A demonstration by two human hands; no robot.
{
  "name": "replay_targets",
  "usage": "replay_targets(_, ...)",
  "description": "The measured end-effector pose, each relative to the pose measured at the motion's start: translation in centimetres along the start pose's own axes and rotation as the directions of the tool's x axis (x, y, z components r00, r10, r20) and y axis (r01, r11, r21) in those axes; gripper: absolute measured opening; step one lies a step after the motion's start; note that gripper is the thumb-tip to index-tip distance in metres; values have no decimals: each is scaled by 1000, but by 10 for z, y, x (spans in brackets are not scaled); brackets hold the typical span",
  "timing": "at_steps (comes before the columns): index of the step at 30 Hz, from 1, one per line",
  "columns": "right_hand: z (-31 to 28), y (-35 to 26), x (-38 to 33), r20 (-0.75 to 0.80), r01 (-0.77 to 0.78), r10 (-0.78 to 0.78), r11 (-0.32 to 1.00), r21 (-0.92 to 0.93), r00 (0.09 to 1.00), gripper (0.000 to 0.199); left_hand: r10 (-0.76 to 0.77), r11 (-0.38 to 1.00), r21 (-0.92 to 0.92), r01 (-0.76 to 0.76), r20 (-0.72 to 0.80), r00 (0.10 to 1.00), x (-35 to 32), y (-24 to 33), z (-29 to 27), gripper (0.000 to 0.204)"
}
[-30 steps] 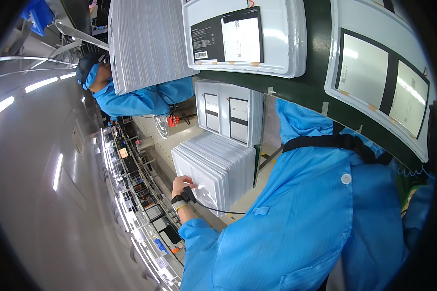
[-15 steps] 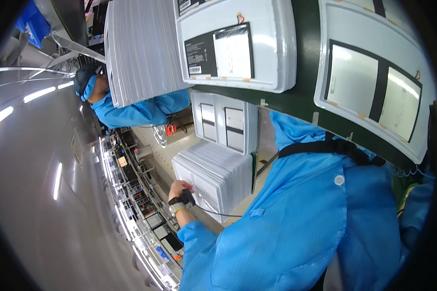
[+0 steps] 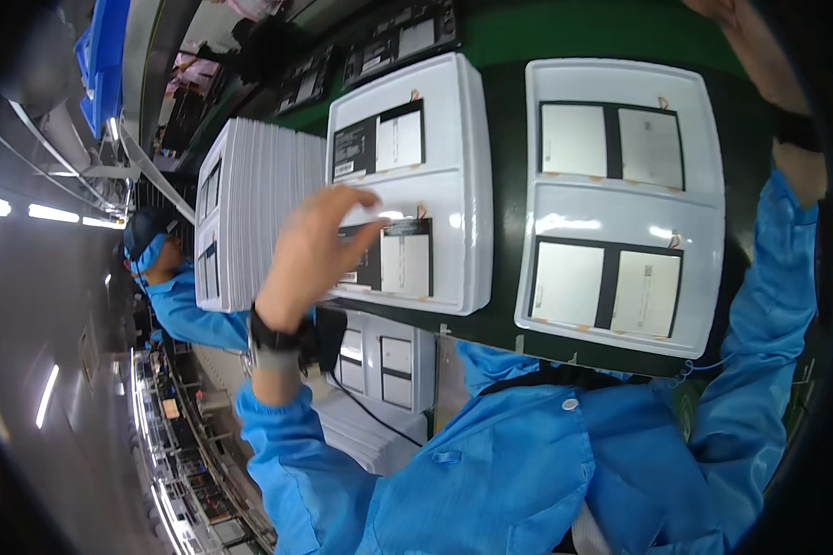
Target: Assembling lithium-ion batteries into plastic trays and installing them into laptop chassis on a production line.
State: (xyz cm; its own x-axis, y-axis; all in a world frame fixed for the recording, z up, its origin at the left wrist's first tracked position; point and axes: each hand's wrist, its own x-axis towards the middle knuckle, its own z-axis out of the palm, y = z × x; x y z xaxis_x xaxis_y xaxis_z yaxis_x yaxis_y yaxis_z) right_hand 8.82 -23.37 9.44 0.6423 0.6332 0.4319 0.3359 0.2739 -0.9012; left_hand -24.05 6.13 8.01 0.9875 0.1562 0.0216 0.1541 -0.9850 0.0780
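Observation:
My left hand [image 3: 313,248], slightly blurred, hovers over the lower left corner of a stack of white plastic trays [image 3: 472,194]. Its thumb and forefinger are apart, with nothing visible between them. The top tray carries two flat battery packs, an upper battery pack [image 3: 400,139] and a lower battery pack [image 3: 407,262] partly covered by my fingers. Another white tray [image 3: 620,202] lies to the right with two more packs, one above [image 3: 572,139] and one below [image 3: 566,282]. My right hand [image 3: 759,51] reaches past the top right edge, its fingers largely cut off.
A tall pile of trays [image 3: 268,203] stands left of my hand. Black device parts [image 3: 403,42] lie along the far side of the green work surface [image 3: 565,28]. More trays [image 3: 366,430] are stacked below its edge. A co-worker in blue [image 3: 190,296] is at the left.
My left hand has risen from beside the lower tray stack to over the top tray. My right hand has come into view at the upper right. The view has shifted over the work surface.

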Motion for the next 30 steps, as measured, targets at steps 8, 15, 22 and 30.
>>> replay_targets(8, 12, -14, -1, -80, 54, -41, 984, 172, 996, 48, 74, 997, 28, -78, 128, 989, 108, -122, 33, 86)
replay_targets(15, 7, -21, 7, -136, -103, 121, 985, 137, 983, 46, -82, 996, -29, 90, 210, 974, 122, -117, 20, 86)
replay_targets(22, -10, -14, 7, 66, -153, 167, 973, -175, 984, 29, -90, 892, -443, 87, 15, 996, 145, -61, -5, 35)
replay_targets(30, 8, 34, -39, -141, -164, 162, 986, 2, 977, 26, 218, 358, -918, -170, -95, 971, 240, 70, 46, 30)
